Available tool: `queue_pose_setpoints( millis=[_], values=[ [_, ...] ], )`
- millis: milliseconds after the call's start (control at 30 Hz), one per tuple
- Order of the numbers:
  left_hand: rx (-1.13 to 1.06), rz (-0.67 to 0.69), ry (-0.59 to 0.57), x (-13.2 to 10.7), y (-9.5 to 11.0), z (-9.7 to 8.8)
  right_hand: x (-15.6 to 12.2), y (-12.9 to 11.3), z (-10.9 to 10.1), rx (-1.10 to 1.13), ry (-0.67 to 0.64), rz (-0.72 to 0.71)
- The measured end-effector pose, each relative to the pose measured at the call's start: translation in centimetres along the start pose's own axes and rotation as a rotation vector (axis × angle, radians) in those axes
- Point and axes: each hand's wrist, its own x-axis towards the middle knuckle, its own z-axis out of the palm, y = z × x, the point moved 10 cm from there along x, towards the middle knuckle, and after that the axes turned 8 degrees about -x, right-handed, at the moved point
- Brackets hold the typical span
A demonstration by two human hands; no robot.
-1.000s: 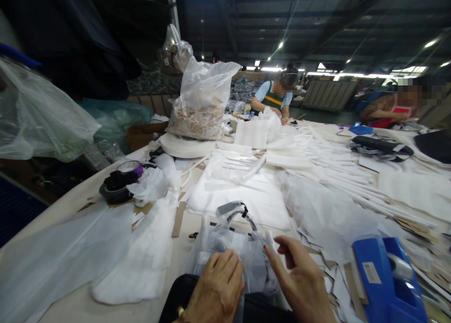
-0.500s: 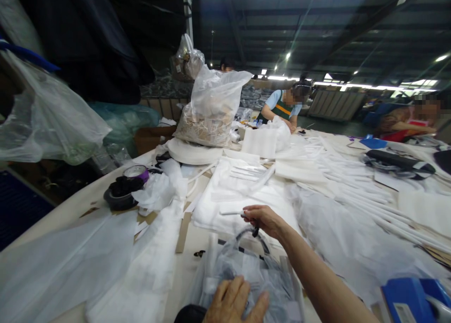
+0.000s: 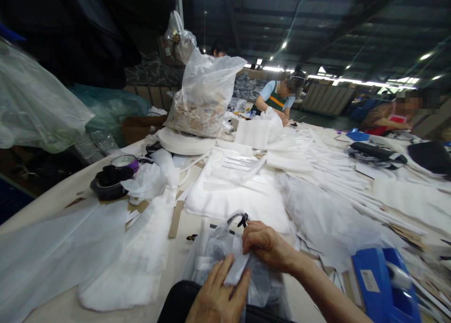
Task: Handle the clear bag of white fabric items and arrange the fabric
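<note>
A bag in clear plastic wrapping [image 3: 214,245] lies in front of me, black material showing at its lower edge. Its grey handle [image 3: 233,215] stands up at the top with a black tie [image 3: 243,219] on it. My right hand [image 3: 266,245] pinches the upper edge of a small white sheet [image 3: 237,268], whose exact material I cannot tell. Flat on the wrapping, my left hand [image 3: 220,290] has its fingers spread, with index finger and thumb on either side of the white sheet.
A blue tape dispenser [image 3: 368,283] stands at the right. White foam sheets [image 3: 239,196] and several white strips [image 3: 348,191] cover the table ahead. Tape rolls [image 3: 111,182] lie at the left, a stuffed plastic bag [image 3: 204,102] behind. Co-workers [image 3: 276,97] sit across the table.
My right hand has come down and back from above the handle to the wrapped bag, bringing the white sheet between my hands. The view has shifted slightly right and down.
</note>
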Motion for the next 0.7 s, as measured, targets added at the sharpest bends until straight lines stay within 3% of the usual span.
queue_pose_setpoints(
  millis=[67, 200, 367, 400, 533, 600, 700],
  values=[
    [0.034, 0.051, -0.041, 0.3, 0.6, -0.7, -0.3, 0.2, 0.0, -0.069, 0.059, -0.021],
    [0.039, 0.102, 0.071, 0.3, 1.5, -3.1, -1.0, 0.5, 1.2, -0.164, 0.004, -0.031],
    [-0.047, -0.001, 0.431, -0.9, 0.7, -6.2, -1.3, 0.5, 2.0, -0.123, -0.133, 0.003],
    [-0.043, -0.023, 0.452, -0.9, 0.6, -6.1, -1.3, 0.4, 2.0, -0.132, -0.145, 0.008],
    [0.043, 0.031, 0.297, 0.1, 1.2, -3.6, -1.4, -0.6, 1.5, -0.179, -0.125, -0.016],
    [0.086, 0.076, 0.267, 0.3, 1.6, -2.8, -1.6, -1.2, 0.5, -0.186, -0.038, -0.038],
    [0.118, 0.092, 0.288, -0.2, 1.7, -2.0, -1.8, -0.7, -2.3, -0.188, 0.191, 0.012]
  ],
)
